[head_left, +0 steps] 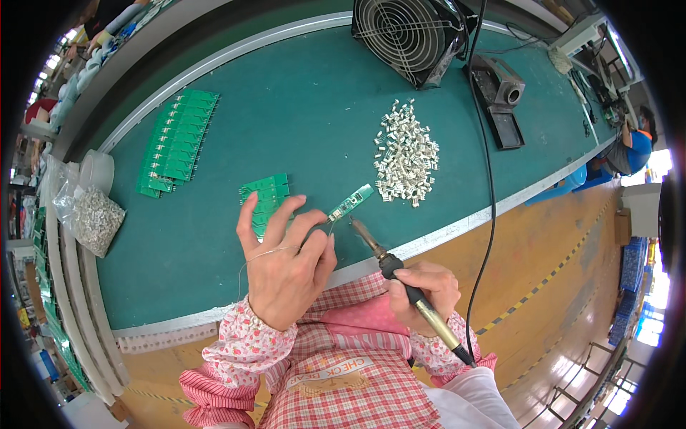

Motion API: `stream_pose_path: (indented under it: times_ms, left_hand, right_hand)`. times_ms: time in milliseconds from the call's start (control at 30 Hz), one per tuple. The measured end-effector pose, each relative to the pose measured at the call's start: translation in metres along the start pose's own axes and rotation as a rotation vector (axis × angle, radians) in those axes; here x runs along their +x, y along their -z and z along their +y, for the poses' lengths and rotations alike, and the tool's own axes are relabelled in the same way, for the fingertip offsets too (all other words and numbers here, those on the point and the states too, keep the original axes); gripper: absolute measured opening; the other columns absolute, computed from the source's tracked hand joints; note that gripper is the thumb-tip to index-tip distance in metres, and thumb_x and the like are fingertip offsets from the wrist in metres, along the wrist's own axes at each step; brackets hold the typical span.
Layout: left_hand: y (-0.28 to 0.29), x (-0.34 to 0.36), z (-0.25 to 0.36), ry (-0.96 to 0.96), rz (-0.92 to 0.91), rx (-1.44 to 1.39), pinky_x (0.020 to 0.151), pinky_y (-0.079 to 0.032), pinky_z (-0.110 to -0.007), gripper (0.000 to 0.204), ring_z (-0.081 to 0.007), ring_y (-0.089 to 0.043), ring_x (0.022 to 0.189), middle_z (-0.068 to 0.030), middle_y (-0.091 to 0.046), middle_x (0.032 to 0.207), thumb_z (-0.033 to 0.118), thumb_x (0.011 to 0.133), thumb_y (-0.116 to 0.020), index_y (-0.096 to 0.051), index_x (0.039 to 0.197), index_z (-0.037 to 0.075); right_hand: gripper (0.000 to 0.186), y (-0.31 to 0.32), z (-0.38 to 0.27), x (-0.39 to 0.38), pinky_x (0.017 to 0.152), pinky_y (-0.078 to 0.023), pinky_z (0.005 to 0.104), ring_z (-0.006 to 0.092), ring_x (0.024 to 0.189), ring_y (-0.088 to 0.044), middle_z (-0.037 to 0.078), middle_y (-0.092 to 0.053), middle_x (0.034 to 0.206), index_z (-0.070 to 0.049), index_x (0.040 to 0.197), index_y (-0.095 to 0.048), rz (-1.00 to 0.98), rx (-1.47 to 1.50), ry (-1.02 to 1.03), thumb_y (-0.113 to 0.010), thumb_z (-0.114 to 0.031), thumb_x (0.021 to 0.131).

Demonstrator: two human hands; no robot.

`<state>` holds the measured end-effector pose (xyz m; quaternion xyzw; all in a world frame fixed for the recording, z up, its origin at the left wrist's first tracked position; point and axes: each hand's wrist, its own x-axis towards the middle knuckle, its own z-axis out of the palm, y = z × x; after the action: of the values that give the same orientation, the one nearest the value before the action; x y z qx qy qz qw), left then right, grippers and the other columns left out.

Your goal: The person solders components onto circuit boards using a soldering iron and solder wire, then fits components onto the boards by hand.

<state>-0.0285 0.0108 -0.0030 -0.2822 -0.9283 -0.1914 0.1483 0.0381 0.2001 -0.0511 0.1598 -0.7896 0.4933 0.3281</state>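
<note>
My right hand [427, 292] is wrapped round a soldering iron [418, 299], whose tip points up and left toward a narrow green circuit board [350, 203]. The tip looks just short of that board. My left hand [282, 268] pinches a thin solder wire [270, 251] that loops across its back. Its thumb and forefinger are by the board's lower end; whether they also grip the board I cannot tell. The other fingers reach over a small panel of green circuit boards [266, 196]. Right of the narrow board lies a heap of small metallic-white connectors [406, 157].
Stacked green circuit board panels [179, 143] lie at the left of the green table [286, 107]. A black fan [407, 36] and an iron stand [499, 96] are at the back. A black cable [491, 200] hangs along the right. A bag of small parts [96, 218] sits far left.
</note>
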Motion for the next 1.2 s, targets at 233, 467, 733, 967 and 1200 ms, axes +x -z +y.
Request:
stream_pose_path:
  times_ms: [233, 467, 733, 967, 1200]
  left_hand:
    - [-0.001, 0.0, -0.001, 0.073, 0.04, -0.06, 0.109, -0.028, -0.053, 0.02, -0.0237, -0.062, 0.108, -0.0005, -0.065, 0.098, 0.005, 0.074, -0.074, -0.055, 0.077, 0.009]
    - [-0.011, 0.008, -0.007, 0.109, 0.035, -0.136, 0.107, -0.029, -0.051, 0.027, -0.0241, -0.064, 0.105, -0.0004, -0.066, 0.095, 0.001, 0.07, -0.077, -0.057, 0.087, 0.01]
    - [-0.013, 0.009, -0.008, 0.12, 0.037, -0.176, 0.107, -0.03, -0.049, 0.026, -0.0228, -0.066, 0.099, 0.0005, -0.068, 0.091, 0.0, 0.071, -0.076, -0.057, 0.086, 0.01]
    - [-0.013, 0.009, -0.009, 0.126, 0.028, -0.178, 0.107, -0.03, -0.049, 0.026, -0.0224, -0.066, 0.099, 0.0006, -0.068, 0.09, 0.001, 0.071, -0.076, -0.058, 0.088, 0.01]
    - [-0.013, 0.009, -0.008, 0.125, 0.034, -0.177, 0.106, -0.03, -0.049, 0.026, -0.0222, -0.066, 0.098, 0.0008, -0.068, 0.09, 0.001, 0.072, -0.076, -0.058, 0.087, 0.01]
  right_hand:
    - [0.028, 0.003, 0.0, -0.003, 0.049, -0.05, 0.0275, 0.0166, 0.053, -0.063, 0.008, -0.065, 0.067, -0.002, 0.098, -0.059, 0.018, 0.022, -0.123, -0.076, 0.001, 0.076]
    - [0.027, 0.003, 0.002, 0.001, 0.049, -0.049, 0.0267, 0.017, 0.053, -0.064, 0.009, -0.067, 0.068, -0.003, 0.096, -0.059, -0.021, 0.02, -0.133, -0.077, 0.0, 0.076]
    - [0.028, 0.001, 0.004, 0.007, 0.047, -0.048, 0.0283, 0.0182, 0.053, -0.064, 0.007, -0.066, 0.066, -0.004, 0.094, -0.06, -0.051, 0.069, -0.101, -0.077, 0.001, 0.073]
    - [0.027, 0.004, 0.004, 0.011, 0.047, -0.049, 0.0282, 0.0188, 0.053, -0.065, 0.005, -0.065, 0.067, -0.004, 0.093, -0.062, -0.106, 0.033, -0.007, -0.077, 0.001, 0.071]
    - [0.026, 0.003, 0.001, 0.011, 0.047, -0.049, 0.0279, 0.0183, 0.053, -0.065, 0.004, -0.064, 0.067, -0.005, 0.091, -0.063, -0.076, 0.017, -0.009, -0.076, 0.002, 0.07]
